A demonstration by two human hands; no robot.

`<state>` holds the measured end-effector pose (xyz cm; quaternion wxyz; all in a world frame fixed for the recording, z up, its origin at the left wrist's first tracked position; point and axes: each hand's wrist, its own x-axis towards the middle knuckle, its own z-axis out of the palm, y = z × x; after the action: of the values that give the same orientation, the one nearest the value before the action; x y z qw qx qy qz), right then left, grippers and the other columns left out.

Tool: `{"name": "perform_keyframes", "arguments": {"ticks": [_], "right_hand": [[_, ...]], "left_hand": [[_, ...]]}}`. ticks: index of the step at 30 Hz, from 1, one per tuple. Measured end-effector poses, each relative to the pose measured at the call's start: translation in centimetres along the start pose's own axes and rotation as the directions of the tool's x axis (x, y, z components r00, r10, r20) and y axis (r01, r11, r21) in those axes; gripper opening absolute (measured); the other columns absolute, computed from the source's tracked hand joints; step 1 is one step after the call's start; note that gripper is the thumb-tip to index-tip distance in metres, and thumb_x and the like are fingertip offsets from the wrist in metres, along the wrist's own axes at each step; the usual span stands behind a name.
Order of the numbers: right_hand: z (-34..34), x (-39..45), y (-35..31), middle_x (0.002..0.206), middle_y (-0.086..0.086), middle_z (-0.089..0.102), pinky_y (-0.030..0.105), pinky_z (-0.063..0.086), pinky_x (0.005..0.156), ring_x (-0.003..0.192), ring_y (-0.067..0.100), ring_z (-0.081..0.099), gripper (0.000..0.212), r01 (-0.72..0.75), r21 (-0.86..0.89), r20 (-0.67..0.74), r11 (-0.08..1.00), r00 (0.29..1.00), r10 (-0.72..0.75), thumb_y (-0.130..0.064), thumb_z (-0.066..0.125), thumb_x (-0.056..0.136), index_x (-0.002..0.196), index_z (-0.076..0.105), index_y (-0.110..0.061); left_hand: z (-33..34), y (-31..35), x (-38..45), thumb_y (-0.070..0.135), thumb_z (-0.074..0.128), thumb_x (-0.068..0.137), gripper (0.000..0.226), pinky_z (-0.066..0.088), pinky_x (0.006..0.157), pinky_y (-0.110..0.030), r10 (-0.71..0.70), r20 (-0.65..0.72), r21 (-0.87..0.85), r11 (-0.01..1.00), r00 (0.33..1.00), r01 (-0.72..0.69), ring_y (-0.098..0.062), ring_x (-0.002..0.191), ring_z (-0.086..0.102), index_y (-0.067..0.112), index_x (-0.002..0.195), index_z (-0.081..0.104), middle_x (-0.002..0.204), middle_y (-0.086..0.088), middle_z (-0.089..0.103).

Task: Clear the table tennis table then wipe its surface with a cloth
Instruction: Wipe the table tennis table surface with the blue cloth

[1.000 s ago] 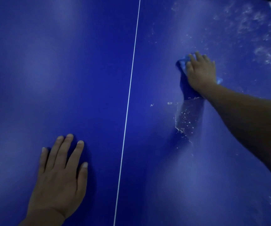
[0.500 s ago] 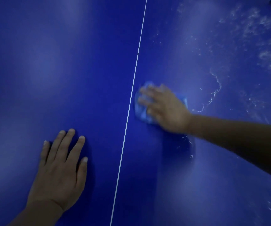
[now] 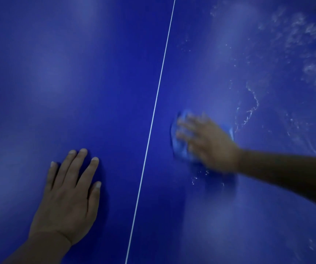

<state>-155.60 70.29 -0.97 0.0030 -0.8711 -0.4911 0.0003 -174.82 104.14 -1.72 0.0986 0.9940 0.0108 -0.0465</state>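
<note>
Two hands (image 3: 66, 199), one cloth (image 3: 181, 147), one table (image 3: 77, 73).

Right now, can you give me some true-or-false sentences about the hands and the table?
1. The right hand presses a blue cloth on the table. True.
2. The left hand holds a paddle. False: it rests flat on the table, holding nothing.
3. The cloth lies left of the white line. False: it is right of it.
4. White specks show on the far right part of the table. True.
5. Both hands are on the same side of the line. False: one on each side.
</note>
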Motion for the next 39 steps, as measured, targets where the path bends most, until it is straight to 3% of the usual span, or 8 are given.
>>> {"name": "perform_keyframes", "arguments": {"ticks": [3, 10, 17, 22, 27, 31, 35, 39], "right_hand": [[-0.4, -1.9, 0.6, 0.150, 0.011, 0.046, 0.053, 0.022, 0.116, 0.142, 0.034, 0.036, 0.046, 0.148, 0.044, 0.076, 0.988, 0.986, -0.151, -0.038, 0.026, 0.107, 0.140, 0.050, -0.017], [-2.4, 2.9, 15.7, 0.157, 0.017, 0.033, 0.050, 0.029, 0.111, 0.141, 0.035, 0.034, 0.046, -0.634, -0.107, -0.047, 0.766, 0.772, 0.633, -0.025, 0.029, 0.108, 0.145, 0.045, -0.004], [0.1, -1.2, 4.7, 0.154, 0.013, 0.041, 0.054, 0.022, 0.115, 0.143, 0.035, 0.034, 0.050, -0.059, 0.001, 0.033, 0.998, 0.998, 0.059, -0.038, 0.025, 0.107, 0.143, 0.049, -0.013], [-2.3, 4.4, 13.5, 0.159, 0.012, 0.030, 0.056, 0.023, 0.114, 0.144, 0.035, 0.027, 0.047, -0.685, -0.015, 0.003, 0.729, 0.729, 0.685, -0.026, 0.029, 0.107, 0.150, 0.039, -0.011], [-0.8, 2.4, 2.7, 0.148, 0.016, 0.048, 0.064, 0.027, 0.109, 0.138, 0.041, 0.042, 0.049, -0.215, 0.024, -0.040, 0.976, 0.975, 0.216, -0.030, 0.035, 0.100, 0.138, 0.057, -0.010], [-0.5, 4.3, -1.1, 0.157, 0.005, 0.037, 0.053, 0.016, 0.119, 0.148, 0.030, 0.028, 0.048, -0.022, 0.076, 0.025, 0.997, 0.999, 0.020, -0.036, 0.032, 0.104, 0.146, 0.048, -0.020], [-0.9, 10.2, 3.8, 0.149, 0.015, 0.047, 0.057, 0.035, 0.105, 0.137, 0.039, 0.042, 0.044, -0.078, 0.027, 0.050, 0.997, 0.996, 0.077, -0.030, 0.041, 0.102, 0.137, 0.057, -0.009], [-1.8, 8.7, 14.5, 0.149, 0.021, 0.044, 0.055, 0.037, 0.105, 0.136, 0.040, 0.041, 0.056, -0.495, 0.002, -0.002, 0.869, 0.869, 0.495, -0.035, 0.027, 0.102, 0.134, 0.056, 0.001]], "left_hand": [[0.0, 0.0, 0.1, 0.047, 0.013, 0.103, 0.065, 0.005, 0.121, -0.048, -0.004, 0.013, 0.007, 1.000, 1.000, 0.004, -0.026, 0.150, 0.019, 0.009, 0.146, 0.045, 0.158, -0.011, 0.033], [0.1, 0.0, 0.1, 0.047, 0.012, 0.103, 0.065, 0.005, 0.122, -0.047, 0.000, -0.006, -0.001, 1.000, 1.000, 0.000, -0.024, 0.152, 0.016, 0.009, 0.147, 0.043, 0.159, -0.010, 0.031], [0.3, -0.3, 0.1, 0.047, 0.014, 0.104, 0.064, 0.002, 0.123, -0.044, 0.003, -0.010, -0.013, 1.000, 1.000, -0.003, -0.020, 0.152, 0.012, 0.008, 0.146, 0.043, 0.159, -0.011, 0.031], [0.6, -0.4, 0.0, 0.048, 0.015, 0.104, 0.064, 0.004, 0.123, -0.047, 0.003, -0.029, -0.027, 1.000, 1.000, -0.003, -0.023, 0.152, 0.015, 0.009, 0.147, 0.043, 0.160, -0.009, 0.029], [0.7, -0.6, 0.0, 0.047, 0.016, 0.103, 0.064, 0.008, 0.122, -0.050, 0.000, -0.037, -0.022, 1.000, 0.999, -0.001, -0.022, 0.152, 0.015, 0.009, 0.146, 0.043, 0.160, -0.009, 0.029], [1.0, -0.7, -0.2, 0.048, 0.016, 0.103, 0.064, 0.009, 0.121, -0.051, 0.002, -0.047, -0.011, 1.000, 0.999, -0.003, -0.023, 0.152, 0.017, 0.008, 0.147, 0.042, 0.159, -0.009, 0.030], [1.0, -0.7, 0.0, 0.049, 0.017, 0.103, 0.064, 0.007, 0.122, -0.048, 0.008, -0.053, -0.017, 1.000, 0.999, -0.009, -0.023, 0.152, 0.016, 0.009, 0.147, 0.042, 0.160, -0.009, 0.030], [0.9, -0.6, -0.1, 0.049, 0.018, 0.103, 0.064, 0.007, 0.122, -0.047, 0.009, -0.061, -0.019, 1.000, 0.998, -0.011, -0.020, 0.152, 0.015, 0.009, 0.146, 0.044, 0.159, -0.008, 0.031]]}}
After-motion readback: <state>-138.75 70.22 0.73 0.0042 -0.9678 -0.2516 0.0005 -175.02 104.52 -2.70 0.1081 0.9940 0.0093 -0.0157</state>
